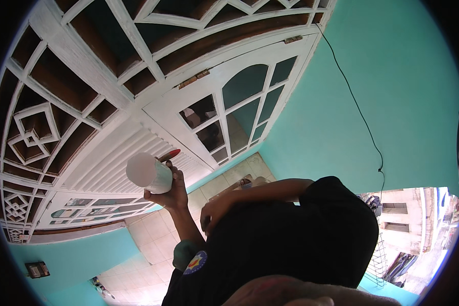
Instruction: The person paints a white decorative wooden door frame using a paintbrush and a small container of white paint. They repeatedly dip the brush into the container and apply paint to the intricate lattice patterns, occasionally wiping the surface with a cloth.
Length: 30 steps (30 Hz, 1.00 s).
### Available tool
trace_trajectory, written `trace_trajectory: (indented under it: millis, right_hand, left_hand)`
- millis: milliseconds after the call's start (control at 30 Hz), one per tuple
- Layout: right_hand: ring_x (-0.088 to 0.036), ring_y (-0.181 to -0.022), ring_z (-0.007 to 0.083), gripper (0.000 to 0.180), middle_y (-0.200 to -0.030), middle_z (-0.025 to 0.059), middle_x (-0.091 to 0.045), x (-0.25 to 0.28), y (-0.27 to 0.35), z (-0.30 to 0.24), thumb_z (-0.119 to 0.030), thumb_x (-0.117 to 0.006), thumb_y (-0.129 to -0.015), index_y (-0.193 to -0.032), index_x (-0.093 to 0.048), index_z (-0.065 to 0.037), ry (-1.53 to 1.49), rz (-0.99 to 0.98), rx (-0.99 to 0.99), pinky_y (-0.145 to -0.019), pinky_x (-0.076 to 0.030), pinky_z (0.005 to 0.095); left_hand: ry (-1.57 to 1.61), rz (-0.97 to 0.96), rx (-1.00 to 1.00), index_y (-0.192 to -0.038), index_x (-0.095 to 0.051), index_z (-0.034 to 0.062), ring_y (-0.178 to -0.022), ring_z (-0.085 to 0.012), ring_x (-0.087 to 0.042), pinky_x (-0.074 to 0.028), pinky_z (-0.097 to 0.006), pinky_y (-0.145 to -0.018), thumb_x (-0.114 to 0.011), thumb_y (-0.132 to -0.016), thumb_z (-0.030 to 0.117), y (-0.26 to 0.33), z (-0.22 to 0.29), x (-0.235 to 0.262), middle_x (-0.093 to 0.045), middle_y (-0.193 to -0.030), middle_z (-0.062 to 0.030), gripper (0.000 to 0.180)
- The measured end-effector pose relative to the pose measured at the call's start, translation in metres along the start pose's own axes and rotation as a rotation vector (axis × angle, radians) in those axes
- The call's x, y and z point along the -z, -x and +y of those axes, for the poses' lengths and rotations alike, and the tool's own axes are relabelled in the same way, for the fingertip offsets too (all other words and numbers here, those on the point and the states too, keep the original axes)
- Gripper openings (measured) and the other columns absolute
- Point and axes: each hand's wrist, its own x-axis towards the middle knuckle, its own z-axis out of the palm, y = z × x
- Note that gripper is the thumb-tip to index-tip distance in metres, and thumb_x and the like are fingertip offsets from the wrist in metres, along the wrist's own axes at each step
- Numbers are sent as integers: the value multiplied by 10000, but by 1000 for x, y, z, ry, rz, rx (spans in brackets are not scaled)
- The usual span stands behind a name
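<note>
My left hand (172,191) is raised in front of the white shuttered window frame, its fingers wrapped round a white plastic cup (147,172). The cup is tilted, with one round end facing left. Beside it, at the same fingers, a narrow stick-like thing with a red end (173,153) sticks out; it could be a brush handle, but its other end is hidden. My right forearm crosses in front of my black shirt, and my right hand (210,215) is low near my left arm. Its fingers are curled and in shadow, so what they hold, if anything, is hidden.
White wooden lattice (61,86) and a hinged glazed window (239,102) fill the upper left. A black cable (353,97) hangs down the turquoise wall (403,86). Pale floor tiles (155,245) lie below. At the lower right, a bright opening shows a building (405,219) outside.
</note>
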Motion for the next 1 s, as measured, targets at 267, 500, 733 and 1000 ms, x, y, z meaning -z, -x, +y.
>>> trace_trajectory:
  millis: [267, 500, 733, 1000]
  right_hand:
    - [-624, -771, 163, 326, -869, 210, -712, -23, -50, 33, -223, -630, -924, -1016, -684, 85, -38, -307, 11, -725, -501, 372]
    - [-619, -881, 172, 327, -983, 208, -707, -31, -68, 36, -173, -627, -940, -1091, -631, 117, -128, -509, 61, -797, -497, 360]
    - [-578, -1091, 206, 364, -1154, 144, -638, -10, -14, 36, -171, -629, -915, -1195, -573, 53, -573, 45, 182, -919, -478, 397]
    - [-611, -1072, 259, 411, -1151, 159, -639, 41, 154, -65, -281, -621, -887, -1186, -626, 1, -861, 569, 625, -967, -458, 377]
  left_hand:
    - [-68, 28, -182, -1351, -460, -8, -878, -278, -587, -505, -348, -708, -682, -732, 468, -5, 27, -10, -545, -1162, -259, 812]
    - [-120, 3, -251, -1335, -461, -13, -846, -264, -586, -511, -327, -686, -651, -736, 410, -1, 44, -16, -544, -1138, -261, 758]
    - [-84, -23, -271, -1338, -477, -6, -906, -293, -590, -514, -356, -740, -672, -730, 396, -12, 53, -6, -547, -1142, -261, 754]
    - [1, -125, -170, -1373, -452, 8, -1031, -302, -572, -525, -378, -779, -682, -727, 367, -21, 40, 19, -535, -1196, -250, 773]
